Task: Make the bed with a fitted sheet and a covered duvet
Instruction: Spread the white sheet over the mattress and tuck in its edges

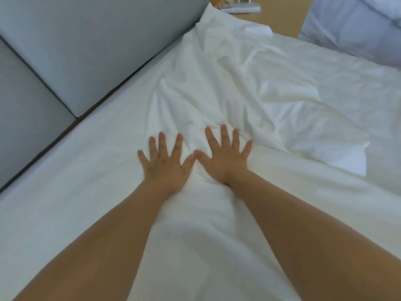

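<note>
A: How far along?
B: Fitted sheet looks smooth toward 8 o'clock. My left hand and right hand press flat mid-bed, fingers spread, gripping nothing — the duvet lies rumpled toward 1 o'clock, not yet spread, I judge.

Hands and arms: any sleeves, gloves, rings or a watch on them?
Nothing worn shows. The left hand and right hand are bare: no gloves, no rings that I can make out, no watch or band at either wrist. Both forearms are uncovered down to the frame's edge, so no sleeve is in view.
</note>
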The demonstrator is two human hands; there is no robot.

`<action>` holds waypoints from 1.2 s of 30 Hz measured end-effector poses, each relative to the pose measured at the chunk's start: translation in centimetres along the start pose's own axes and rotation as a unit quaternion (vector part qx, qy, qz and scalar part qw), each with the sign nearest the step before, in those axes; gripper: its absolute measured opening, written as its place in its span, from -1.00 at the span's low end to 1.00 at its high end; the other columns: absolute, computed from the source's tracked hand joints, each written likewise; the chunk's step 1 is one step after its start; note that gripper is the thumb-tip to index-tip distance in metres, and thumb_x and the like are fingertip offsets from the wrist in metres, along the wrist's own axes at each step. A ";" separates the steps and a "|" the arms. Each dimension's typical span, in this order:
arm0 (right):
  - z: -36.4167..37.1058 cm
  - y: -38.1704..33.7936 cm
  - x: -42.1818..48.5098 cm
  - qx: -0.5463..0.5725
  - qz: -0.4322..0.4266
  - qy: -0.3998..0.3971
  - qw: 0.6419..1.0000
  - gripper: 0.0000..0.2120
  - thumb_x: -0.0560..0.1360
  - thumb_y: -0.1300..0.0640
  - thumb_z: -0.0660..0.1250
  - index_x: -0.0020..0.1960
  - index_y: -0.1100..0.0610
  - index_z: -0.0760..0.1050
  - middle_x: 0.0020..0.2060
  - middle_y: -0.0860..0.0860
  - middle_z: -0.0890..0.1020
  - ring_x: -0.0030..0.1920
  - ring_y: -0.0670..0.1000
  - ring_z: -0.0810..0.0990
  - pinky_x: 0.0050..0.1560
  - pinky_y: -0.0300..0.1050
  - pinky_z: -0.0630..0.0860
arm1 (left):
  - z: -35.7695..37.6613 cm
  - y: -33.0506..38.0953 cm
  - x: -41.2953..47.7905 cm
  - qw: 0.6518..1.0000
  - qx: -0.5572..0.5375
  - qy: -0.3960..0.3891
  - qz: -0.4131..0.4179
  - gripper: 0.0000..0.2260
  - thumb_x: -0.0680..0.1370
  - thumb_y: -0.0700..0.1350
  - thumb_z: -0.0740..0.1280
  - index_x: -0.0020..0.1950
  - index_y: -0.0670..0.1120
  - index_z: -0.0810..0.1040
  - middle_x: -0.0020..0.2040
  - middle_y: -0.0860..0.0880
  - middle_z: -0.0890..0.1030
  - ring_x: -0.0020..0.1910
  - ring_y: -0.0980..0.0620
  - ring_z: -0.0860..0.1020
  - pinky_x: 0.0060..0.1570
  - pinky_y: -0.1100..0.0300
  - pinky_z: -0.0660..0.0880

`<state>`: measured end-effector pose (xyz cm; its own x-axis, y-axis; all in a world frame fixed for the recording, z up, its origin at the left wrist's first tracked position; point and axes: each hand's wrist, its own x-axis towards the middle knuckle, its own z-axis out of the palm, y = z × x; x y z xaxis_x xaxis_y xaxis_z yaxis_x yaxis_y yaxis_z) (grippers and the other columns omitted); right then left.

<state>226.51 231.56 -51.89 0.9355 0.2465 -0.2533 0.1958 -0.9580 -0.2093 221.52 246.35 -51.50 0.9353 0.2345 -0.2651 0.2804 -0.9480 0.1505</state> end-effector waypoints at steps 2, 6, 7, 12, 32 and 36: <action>-1.5 0.5 -0.4 0.038 -0.011 -0.036 0.999 -0.30 0.47 -0.40 -0.09 0.50 -0.20 -0.25 0.52 -0.06 -0.25 0.50 0.09 -0.31 0.36 0.25 -0.39 | -0.7 -0.2 -0.3 0.999 -0.004 -0.044 0.004 -0.40 0.52 0.36 -0.19 0.49 0.21 -0.30 0.52 -0.04 -0.34 0.49 -0.10 -0.34 0.37 -0.19 -0.34; -2.6 3.1 -5.5 0.037 -0.036 -0.048 0.998 -0.30 0.52 -0.31 0.01 0.54 -0.09 -0.15 0.54 -0.06 -0.13 0.52 0.00 -0.16 0.45 0.02 -0.21 | -1.2 -0.5 -4.5 0.994 -0.027 -0.108 0.013 -0.39 0.53 0.35 -0.14 0.50 0.21 -0.27 0.53 -0.02 -0.33 0.49 -0.07 -0.33 0.41 -0.12 -0.30; -2.2 3.7 -7.9 0.034 -0.036 -0.045 0.998 -0.32 0.54 -0.29 0.00 0.54 -0.07 -0.15 0.54 -0.05 -0.12 0.52 0.00 -0.16 0.45 -0.01 -0.21 | -1.2 0.0 -6.5 0.990 -0.041 -0.132 0.016 -0.39 0.52 0.36 -0.12 0.50 0.21 -0.24 0.53 -0.01 -0.31 0.50 -0.06 -0.31 0.42 -0.10 -0.29; -1.7 4.7 -19.0 0.087 -0.022 -0.075 0.993 -0.40 0.60 -0.15 0.01 0.55 0.01 -0.11 0.54 0.00 -0.08 0.53 0.01 -0.11 0.46 -0.02 -0.17 | -3.7 4.9 -18.1 0.936 -0.282 -0.208 0.037 -0.45 0.55 0.28 0.10 0.50 0.15 0.16 0.55 0.09 0.03 0.52 0.08 -0.06 0.48 -0.03 -0.14; -6.3 11.0 -47.8 0.413 0.352 0.026 0.840 -0.77 0.47 0.23 0.19 0.09 0.25 0.48 -0.02 0.15 0.58 0.03 0.17 0.56 0.09 0.06 0.50 | -1.6 16.1 -44.8 0.835 -0.453 -0.312 0.020 -0.39 0.52 0.28 0.17 0.47 -0.03 0.24 0.43 -0.03 0.36 0.37 0.00 0.37 0.35 0.13 0.29; -9.3 0.2 -49.5 0.379 0.113 0.034 0.918 -0.63 0.52 0.12 0.15 0.31 0.14 0.43 0.21 0.08 0.55 0.21 0.12 0.49 0.17 -0.13 0.37 | -7.9 10.5 -42.6 0.719 -0.619 -0.306 -0.083 -0.40 0.28 0.44 0.26 0.06 0.02 0.61 -0.04 0.03 0.68 -0.05 0.03 0.63 -0.04 0.13 0.50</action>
<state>182.95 217.84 -30.60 0.9485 0.0200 -0.3163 -0.2416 -0.6001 -0.7626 186.38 228.07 -31.12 0.7023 -0.1755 -0.6899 0.7092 0.0878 0.6995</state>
